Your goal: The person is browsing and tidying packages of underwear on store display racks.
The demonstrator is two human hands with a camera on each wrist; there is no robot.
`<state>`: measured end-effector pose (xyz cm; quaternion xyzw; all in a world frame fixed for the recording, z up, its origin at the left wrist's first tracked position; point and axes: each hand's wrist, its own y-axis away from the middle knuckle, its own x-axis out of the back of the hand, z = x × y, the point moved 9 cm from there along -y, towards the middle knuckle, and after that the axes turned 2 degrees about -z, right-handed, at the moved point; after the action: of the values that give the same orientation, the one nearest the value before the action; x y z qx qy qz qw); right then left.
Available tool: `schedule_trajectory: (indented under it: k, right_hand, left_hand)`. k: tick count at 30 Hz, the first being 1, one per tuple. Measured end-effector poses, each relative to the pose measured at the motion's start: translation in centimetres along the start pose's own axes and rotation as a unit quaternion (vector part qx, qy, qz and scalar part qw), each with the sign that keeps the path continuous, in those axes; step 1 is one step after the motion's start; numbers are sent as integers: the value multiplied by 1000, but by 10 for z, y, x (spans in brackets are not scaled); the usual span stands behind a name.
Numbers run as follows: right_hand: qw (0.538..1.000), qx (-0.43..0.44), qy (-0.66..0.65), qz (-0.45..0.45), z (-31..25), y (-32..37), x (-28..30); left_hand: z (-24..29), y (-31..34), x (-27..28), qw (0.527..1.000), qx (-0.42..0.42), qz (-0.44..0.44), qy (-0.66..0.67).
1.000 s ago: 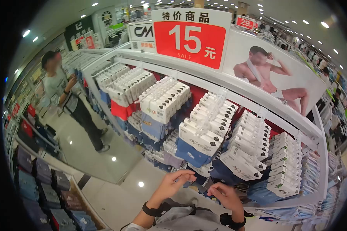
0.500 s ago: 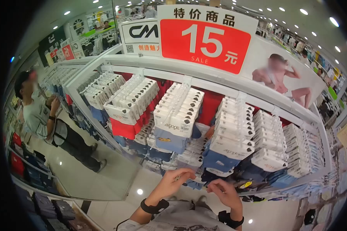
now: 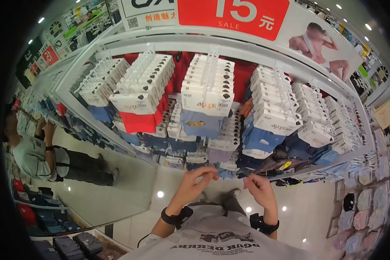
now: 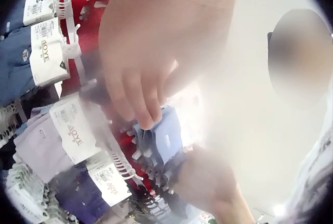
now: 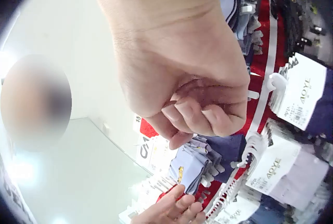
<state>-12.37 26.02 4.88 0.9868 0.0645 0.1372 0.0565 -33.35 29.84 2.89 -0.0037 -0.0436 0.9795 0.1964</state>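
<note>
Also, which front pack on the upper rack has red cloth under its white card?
The front pack in the second row from the left; the other front packs there show blue or dark cloth.

Bright overhead lights | floor glare | wrist-view haze | curved, blackened edges

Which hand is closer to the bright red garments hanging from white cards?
Left. In the head view, the left hand is below and right of the red garments; the right hand is farther right.

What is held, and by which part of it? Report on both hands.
Nothing is held: the left hand and the right hand are loosely curled, with no item in either.
</note>
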Motion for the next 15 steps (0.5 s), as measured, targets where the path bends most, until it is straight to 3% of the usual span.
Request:
schedule_trajectory:
  k: [7,10,15]
  right_hand:
    - [1000,20,18,12,13,18,7]
    - [999,21,16,24,14,28,13]
    - [997,4,52,49,23,43,27]
  left_hand:
    - [-17,16,-27,996,61,-42,45]
    - [-21,20,-32,997,63,-44,-30]
    - [-16,29,-42,997,65,-28,-40]
